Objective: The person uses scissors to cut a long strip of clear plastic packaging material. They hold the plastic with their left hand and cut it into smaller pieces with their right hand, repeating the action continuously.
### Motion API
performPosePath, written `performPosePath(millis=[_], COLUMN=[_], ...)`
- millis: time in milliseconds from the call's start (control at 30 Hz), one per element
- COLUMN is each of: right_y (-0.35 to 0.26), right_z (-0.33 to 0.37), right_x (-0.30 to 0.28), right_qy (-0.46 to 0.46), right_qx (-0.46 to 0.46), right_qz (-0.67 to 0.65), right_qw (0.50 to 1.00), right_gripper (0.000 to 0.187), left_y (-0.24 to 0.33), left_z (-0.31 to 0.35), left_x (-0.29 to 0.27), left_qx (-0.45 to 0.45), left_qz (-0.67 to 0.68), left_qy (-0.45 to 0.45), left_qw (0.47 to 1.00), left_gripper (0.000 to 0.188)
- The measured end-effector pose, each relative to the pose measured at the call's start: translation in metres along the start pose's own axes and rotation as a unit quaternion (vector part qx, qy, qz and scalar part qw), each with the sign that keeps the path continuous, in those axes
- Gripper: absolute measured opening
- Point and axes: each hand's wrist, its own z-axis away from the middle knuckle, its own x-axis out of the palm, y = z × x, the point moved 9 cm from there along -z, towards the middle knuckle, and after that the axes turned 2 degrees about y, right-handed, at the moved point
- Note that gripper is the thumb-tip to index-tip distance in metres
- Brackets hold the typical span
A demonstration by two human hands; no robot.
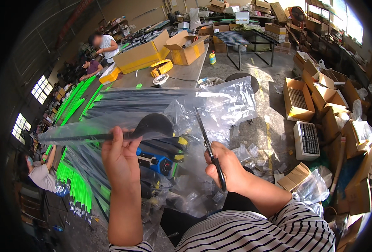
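My left hand [121,157] grips a long dark rod with a broad, curved black head [154,126] inside a clear plastic sleeve [77,128]. Its fingers pinch the rod just left of the head. My right hand [227,167] is closed round the black handles of a pair of scissors [208,145]. The blades point up and away, beside the sleeve's crumpled right end and seemingly apart from it. Further dark rods in clear plastic [131,95] lie on the table beyond. Below the held rod sits a blue device with a knob [163,164].
Bundles of bright green rods [74,185] lie at the left. Open cardboard boxes [185,52] stand on the far table, near a yellow tape dispenser [161,68]. More boxes [297,98] line the right side. Plastic scraps [253,151] litter the floor. Several people [108,46] are at the left.
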Motion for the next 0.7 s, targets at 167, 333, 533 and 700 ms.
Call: performPosePath(millis=[167,333,533,700], right_y=[0.0,0.005,0.002,0.0], right_z=[-0.004,0.001,-0.001,-0.007], right_x=[-0.003,-0.003,-0.007,-0.014], right_qy=[0.004,0.021,0.035,0.038], right_qx=[0.005,0.022,0.009,0.013], right_qz=[0.01,-0.027,0.01,0.016], right_qw=[1.0,0.999,0.999,0.999], right_gripper=[0.05,0.047,0.052,0.056], left_y=[-0.004,-0.006,-0.007,-0.014], left_z=[0.001,0.001,0.003,0.004], left_x=[-0.004,-0.004,-0.003,0.0], left_qx=[-0.003,-0.004,-0.012,-0.022], left_qz=[0.002,-0.002,-0.014,-0.007], left_qy=[-0.001,0.009,0.025,-0.01], left_qw=[1.0,1.0,1.0,1.0], left_gripper=[0.01,0.01,0.01,0.01])
